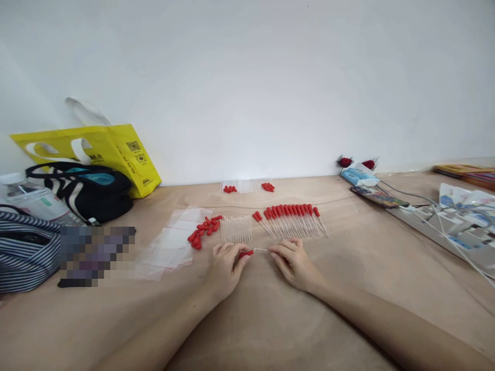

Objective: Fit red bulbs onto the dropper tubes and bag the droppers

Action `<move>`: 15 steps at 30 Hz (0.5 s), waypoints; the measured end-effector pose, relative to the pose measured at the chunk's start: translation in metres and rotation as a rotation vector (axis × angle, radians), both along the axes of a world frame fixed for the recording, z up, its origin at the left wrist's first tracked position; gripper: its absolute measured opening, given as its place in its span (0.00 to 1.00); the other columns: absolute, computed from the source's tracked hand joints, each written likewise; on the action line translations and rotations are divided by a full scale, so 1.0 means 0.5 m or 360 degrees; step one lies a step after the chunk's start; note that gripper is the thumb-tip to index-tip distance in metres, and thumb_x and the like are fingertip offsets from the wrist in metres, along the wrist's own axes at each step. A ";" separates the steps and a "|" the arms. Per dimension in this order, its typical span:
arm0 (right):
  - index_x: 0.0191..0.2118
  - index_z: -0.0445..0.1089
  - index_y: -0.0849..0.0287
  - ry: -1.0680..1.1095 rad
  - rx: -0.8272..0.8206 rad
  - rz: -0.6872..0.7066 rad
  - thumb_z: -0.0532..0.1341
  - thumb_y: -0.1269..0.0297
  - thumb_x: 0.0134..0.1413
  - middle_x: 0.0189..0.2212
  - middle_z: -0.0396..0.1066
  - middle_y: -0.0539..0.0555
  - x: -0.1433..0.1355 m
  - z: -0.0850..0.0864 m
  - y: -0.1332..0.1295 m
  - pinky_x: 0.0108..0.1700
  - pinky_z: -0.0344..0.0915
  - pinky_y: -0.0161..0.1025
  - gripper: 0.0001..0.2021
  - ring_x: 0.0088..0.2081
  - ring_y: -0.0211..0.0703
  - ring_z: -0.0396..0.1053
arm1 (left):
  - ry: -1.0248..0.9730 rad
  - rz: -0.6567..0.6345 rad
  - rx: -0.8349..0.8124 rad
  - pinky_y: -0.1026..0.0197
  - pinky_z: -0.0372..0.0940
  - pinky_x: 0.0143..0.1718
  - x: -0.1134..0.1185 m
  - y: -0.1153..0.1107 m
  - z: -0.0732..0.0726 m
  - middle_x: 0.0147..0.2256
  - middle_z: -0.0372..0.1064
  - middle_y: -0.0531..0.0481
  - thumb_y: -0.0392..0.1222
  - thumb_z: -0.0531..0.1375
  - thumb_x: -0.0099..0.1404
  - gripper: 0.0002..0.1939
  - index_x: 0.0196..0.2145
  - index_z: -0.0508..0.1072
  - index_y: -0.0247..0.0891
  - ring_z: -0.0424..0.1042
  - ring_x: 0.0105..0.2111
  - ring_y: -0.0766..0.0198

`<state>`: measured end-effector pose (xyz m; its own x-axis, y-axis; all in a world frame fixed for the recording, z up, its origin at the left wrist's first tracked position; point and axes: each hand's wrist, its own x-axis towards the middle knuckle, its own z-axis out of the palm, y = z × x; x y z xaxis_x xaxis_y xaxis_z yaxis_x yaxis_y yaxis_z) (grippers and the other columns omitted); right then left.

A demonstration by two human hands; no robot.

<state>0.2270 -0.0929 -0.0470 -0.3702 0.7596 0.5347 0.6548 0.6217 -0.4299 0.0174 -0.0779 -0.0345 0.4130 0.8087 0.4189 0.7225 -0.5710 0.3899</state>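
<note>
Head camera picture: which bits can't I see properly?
All in the head view:
Clear tube, right end: hidden by right hand.
Red bulb, left end: hidden by left hand.
Striped bag: cut off by left edge.
Yellow bag, smallest print: too small.
Pixelated thing: covered by blocks.

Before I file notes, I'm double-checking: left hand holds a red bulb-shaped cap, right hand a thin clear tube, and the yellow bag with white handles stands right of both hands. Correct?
Only the side is wrong: the head view shows the yellow bag with white handles stands left of the left hand and right hand.
</note>
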 end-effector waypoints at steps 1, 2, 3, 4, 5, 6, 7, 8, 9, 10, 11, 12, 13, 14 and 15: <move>0.41 0.67 0.57 0.0021 -0.0008 0.0007 0.49 0.71 0.56 0.31 0.70 0.53 -0.003 0.000 -0.001 0.44 0.53 0.41 0.12 0.33 0.38 0.66 | -0.0024 -0.0008 -0.0011 0.54 0.54 0.41 0.001 0.000 -0.001 0.35 0.72 0.51 0.40 0.52 0.62 0.07 0.37 0.68 0.42 0.67 0.37 0.59; 0.41 0.67 0.58 0.0034 -0.0018 0.0016 0.49 0.71 0.56 0.31 0.70 0.53 -0.005 0.001 -0.002 0.44 0.53 0.42 0.12 0.33 0.39 0.66 | -0.0045 -0.0019 -0.0026 0.54 0.55 0.41 0.001 0.000 -0.002 0.36 0.72 0.51 0.40 0.52 0.63 0.08 0.38 0.69 0.42 0.67 0.37 0.59; 0.41 0.67 0.58 0.0038 -0.0031 0.0029 0.48 0.70 0.56 0.30 0.70 0.54 -0.007 0.001 -0.003 0.44 0.52 0.42 0.12 0.34 0.39 0.66 | -0.0066 -0.0031 -0.0044 0.54 0.55 0.41 0.002 0.000 -0.002 0.36 0.72 0.51 0.40 0.51 0.63 0.09 0.39 0.69 0.42 0.67 0.38 0.59; 0.42 0.67 0.57 0.0034 -0.0044 0.0043 0.48 0.70 0.57 0.30 0.69 0.54 -0.009 0.002 -0.005 0.44 0.52 0.42 0.12 0.33 0.39 0.66 | -0.0089 -0.0039 -0.0068 0.54 0.56 0.41 0.002 -0.001 -0.002 0.36 0.72 0.51 0.40 0.51 0.63 0.09 0.39 0.69 0.42 0.67 0.38 0.59; 0.43 0.66 0.57 0.0026 -0.0055 0.0057 0.48 0.70 0.57 0.30 0.69 0.54 -0.011 0.003 -0.006 0.44 0.52 0.43 0.13 0.33 0.39 0.66 | -0.0117 -0.0044 -0.0096 0.54 0.57 0.41 0.003 -0.001 -0.002 0.35 0.72 0.51 0.40 0.51 0.63 0.10 0.39 0.70 0.42 0.68 0.37 0.59; 0.44 0.66 0.57 0.0022 -0.0060 0.0070 0.48 0.70 0.57 0.29 0.69 0.54 -0.013 0.003 -0.008 0.44 0.52 0.43 0.13 0.32 0.39 0.66 | -0.0151 -0.0042 -0.0126 0.54 0.57 0.41 0.003 -0.001 -0.002 0.35 0.72 0.51 0.40 0.51 0.63 0.09 0.38 0.70 0.42 0.68 0.37 0.60; 0.44 0.66 0.57 0.0020 -0.0060 0.0082 0.49 0.70 0.57 0.29 0.69 0.53 -0.015 0.003 -0.010 0.44 0.52 0.42 0.13 0.32 0.38 0.65 | -0.0188 -0.0039 -0.0155 0.55 0.58 0.40 0.003 -0.001 -0.001 0.34 0.72 0.51 0.40 0.51 0.63 0.09 0.37 0.70 0.41 0.68 0.36 0.60; 0.44 0.66 0.57 0.0023 -0.0057 0.0095 0.49 0.70 0.57 0.28 0.69 0.52 -0.016 0.003 -0.011 0.43 0.52 0.42 0.13 0.31 0.38 0.65 | -0.0225 -0.0037 -0.0181 0.56 0.59 0.39 0.003 -0.001 -0.001 0.33 0.72 0.51 0.41 0.51 0.63 0.09 0.36 0.70 0.41 0.68 0.35 0.60; 0.44 0.66 0.57 0.0029 -0.0050 0.0110 0.50 0.70 0.57 0.28 0.69 0.52 -0.018 0.003 -0.013 0.43 0.52 0.41 0.12 0.31 0.37 0.65 | -0.0261 -0.0038 -0.0202 0.56 0.60 0.38 0.004 -0.001 -0.001 0.33 0.71 0.51 0.42 0.51 0.63 0.09 0.35 0.70 0.40 0.68 0.35 0.61; 0.44 0.66 0.57 0.0033 -0.0040 0.0125 0.50 0.69 0.56 0.28 0.69 0.52 -0.020 0.002 -0.014 0.42 0.52 0.40 0.12 0.30 0.37 0.64 | -0.0291 -0.0041 -0.0218 0.57 0.60 0.37 0.004 -0.001 -0.001 0.32 0.71 0.51 0.42 0.52 0.63 0.09 0.34 0.70 0.40 0.68 0.34 0.61; 0.43 0.67 0.57 0.0033 -0.0030 0.0140 0.51 0.69 0.56 0.28 0.69 0.52 -0.021 0.001 -0.015 0.41 0.52 0.40 0.12 0.30 0.37 0.64 | -0.0317 -0.0040 -0.0224 0.58 0.61 0.37 0.004 -0.002 -0.001 0.31 0.71 0.51 0.43 0.52 0.62 0.09 0.33 0.70 0.40 0.68 0.33 0.61; 0.43 0.67 0.58 0.0025 -0.0019 0.0154 0.51 0.69 0.56 0.28 0.69 0.51 -0.021 0.000 -0.016 0.40 0.51 0.39 0.11 0.30 0.36 0.63 | -0.0331 -0.0039 -0.0220 0.58 0.61 0.36 0.004 -0.002 -0.001 0.30 0.71 0.51 0.43 0.52 0.62 0.09 0.32 0.70 0.40 0.68 0.33 0.61; 0.43 0.67 0.58 0.0006 -0.0007 0.0164 0.51 0.69 0.56 0.28 0.69 0.51 -0.021 0.000 -0.016 0.40 0.51 0.39 0.11 0.30 0.36 0.63 | -0.0332 -0.0036 -0.0210 0.58 0.60 0.36 0.004 -0.002 -0.001 0.29 0.70 0.51 0.43 0.52 0.62 0.09 0.31 0.70 0.40 0.68 0.32 0.61; 0.43 0.67 0.58 -0.0021 0.0009 0.0172 0.51 0.70 0.56 0.28 0.69 0.51 -0.020 0.001 -0.015 0.39 0.50 0.39 0.12 0.30 0.36 0.63 | -0.0316 -0.0035 -0.0192 0.57 0.60 0.36 0.004 -0.003 -0.001 0.29 0.70 0.51 0.43 0.52 0.62 0.09 0.30 0.70 0.39 0.68 0.32 0.61; 0.43 0.67 0.58 -0.0056 0.0030 0.0178 0.51 0.70 0.56 0.28 0.69 0.51 -0.018 0.002 -0.013 0.39 0.50 0.39 0.12 0.30 0.36 0.63 | -0.0286 -0.0039 -0.0170 0.57 0.59 0.37 0.004 -0.004 -0.001 0.28 0.70 0.51 0.43 0.52 0.62 0.09 0.30 0.70 0.39 0.67 0.32 0.61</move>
